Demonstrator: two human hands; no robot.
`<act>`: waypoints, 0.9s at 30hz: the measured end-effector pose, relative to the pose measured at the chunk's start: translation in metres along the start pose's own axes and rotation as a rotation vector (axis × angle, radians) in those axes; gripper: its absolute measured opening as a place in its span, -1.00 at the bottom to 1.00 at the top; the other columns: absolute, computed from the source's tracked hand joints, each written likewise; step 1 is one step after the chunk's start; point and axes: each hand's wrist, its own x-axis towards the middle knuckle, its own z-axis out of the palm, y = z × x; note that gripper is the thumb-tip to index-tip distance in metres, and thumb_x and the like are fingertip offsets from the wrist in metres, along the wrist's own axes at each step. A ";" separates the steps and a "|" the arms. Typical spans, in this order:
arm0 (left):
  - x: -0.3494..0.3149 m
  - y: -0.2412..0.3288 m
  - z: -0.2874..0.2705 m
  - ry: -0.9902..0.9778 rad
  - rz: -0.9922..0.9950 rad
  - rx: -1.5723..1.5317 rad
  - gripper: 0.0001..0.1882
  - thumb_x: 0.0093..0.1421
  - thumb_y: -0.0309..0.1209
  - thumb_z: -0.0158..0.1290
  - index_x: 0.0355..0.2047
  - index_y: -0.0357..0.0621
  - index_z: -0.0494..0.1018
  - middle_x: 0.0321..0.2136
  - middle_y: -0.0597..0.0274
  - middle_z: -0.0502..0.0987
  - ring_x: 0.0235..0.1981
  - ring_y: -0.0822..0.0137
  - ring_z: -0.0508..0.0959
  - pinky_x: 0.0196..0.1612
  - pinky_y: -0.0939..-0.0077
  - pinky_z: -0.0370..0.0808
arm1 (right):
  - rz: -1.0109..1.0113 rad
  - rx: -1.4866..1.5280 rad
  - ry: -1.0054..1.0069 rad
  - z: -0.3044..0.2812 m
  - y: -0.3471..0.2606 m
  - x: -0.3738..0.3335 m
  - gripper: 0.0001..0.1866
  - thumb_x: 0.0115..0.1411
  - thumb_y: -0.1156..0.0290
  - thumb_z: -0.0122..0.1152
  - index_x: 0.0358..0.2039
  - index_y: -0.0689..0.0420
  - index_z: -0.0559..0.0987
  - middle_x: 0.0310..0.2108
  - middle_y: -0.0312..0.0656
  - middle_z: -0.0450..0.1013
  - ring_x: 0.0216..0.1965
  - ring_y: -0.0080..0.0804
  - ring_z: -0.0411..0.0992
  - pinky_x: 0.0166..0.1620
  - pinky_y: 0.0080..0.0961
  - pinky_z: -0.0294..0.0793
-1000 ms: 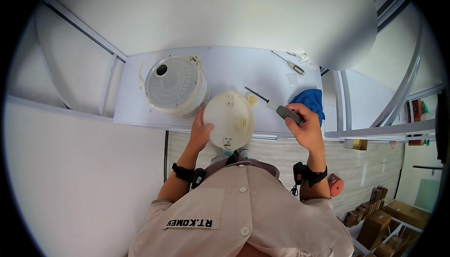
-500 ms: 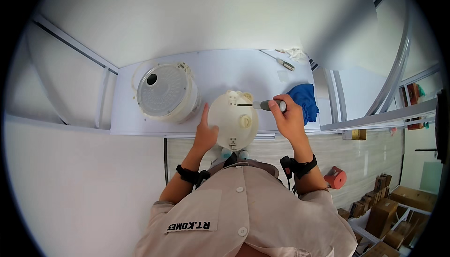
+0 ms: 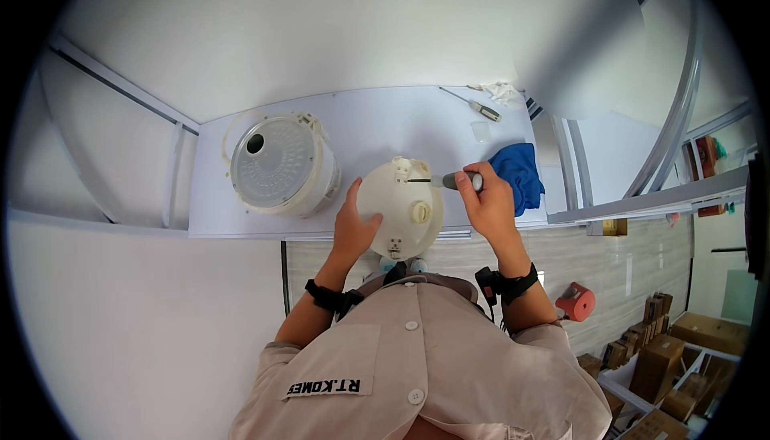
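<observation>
A round cream-white lid (image 3: 388, 209) lies near the front edge of the table, with a hinge fitting (image 3: 403, 170) at its far side, a small metal fitting (image 3: 395, 246) at its near side and a raised round cap (image 3: 420, 212) on its right half. My left hand (image 3: 353, 223) grips the lid's left edge, its thumb on the top. In my right hand (image 3: 486, 199) is a grey-handled screwdriver (image 3: 451, 182), closed in the fingers. Its shaft points left, with the tip close to the hinge fitting; whether it touches a screw I cannot tell.
To the left stands a white tub (image 3: 281, 163) with a translucent grey top and a dark round hole. A second screwdriver (image 3: 484, 111) and white crumpled tissue (image 3: 503, 93) lie at the far right. Near my right hand sits a blue cloth (image 3: 520, 175).
My left hand has come in closer around the lid's edge; its raised index finger is less stretched out. The lid and the screwdriver have shifted only slightly.
</observation>
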 end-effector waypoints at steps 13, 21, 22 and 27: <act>0.008 0.009 0.000 -0.032 -0.155 0.102 -0.06 0.10 -0.45 0.32 0.48 -0.15 0.14 0.22 -0.22 0.54 0.23 -0.13 0.56 0.29 0.13 0.48 | 0.018 0.005 -0.044 0.003 0.003 0.004 -0.66 0.38 0.13 0.31 -0.15 0.20 0.64 -0.56 -0.04 0.59 -0.51 -0.07 0.61 -0.40 -0.22 0.54; 0.009 -0.004 0.003 -0.046 -0.091 0.140 -0.05 0.13 -0.46 0.31 0.47 -0.19 0.09 0.20 -0.27 0.53 0.23 -0.18 0.55 0.28 0.09 0.48 | 0.010 0.013 -0.042 0.004 0.005 0.005 -0.68 0.37 0.17 0.32 -0.15 0.20 0.63 -0.53 -0.03 0.60 -0.50 -0.04 0.62 -0.39 -0.21 0.55; 0.009 -0.005 0.004 -0.046 -0.077 0.134 -0.06 0.14 -0.47 0.31 0.47 -0.20 0.08 0.20 -0.28 0.53 0.23 -0.19 0.55 0.28 0.09 0.47 | 0.005 0.013 -0.039 0.004 0.006 0.004 -0.68 0.37 0.17 0.32 -0.16 0.20 0.63 -0.53 -0.03 0.61 -0.50 -0.04 0.62 -0.40 -0.22 0.55; 0.008 -0.007 0.004 -0.051 -0.081 0.138 -0.06 0.14 -0.47 0.32 0.47 -0.21 0.08 0.20 -0.28 0.52 0.23 -0.21 0.55 0.27 0.07 0.47 | 0.019 0.034 -0.024 0.004 0.011 0.000 -0.68 0.38 0.17 0.33 -0.16 0.20 0.63 -0.54 -0.04 0.60 -0.51 -0.07 0.61 -0.41 -0.26 0.54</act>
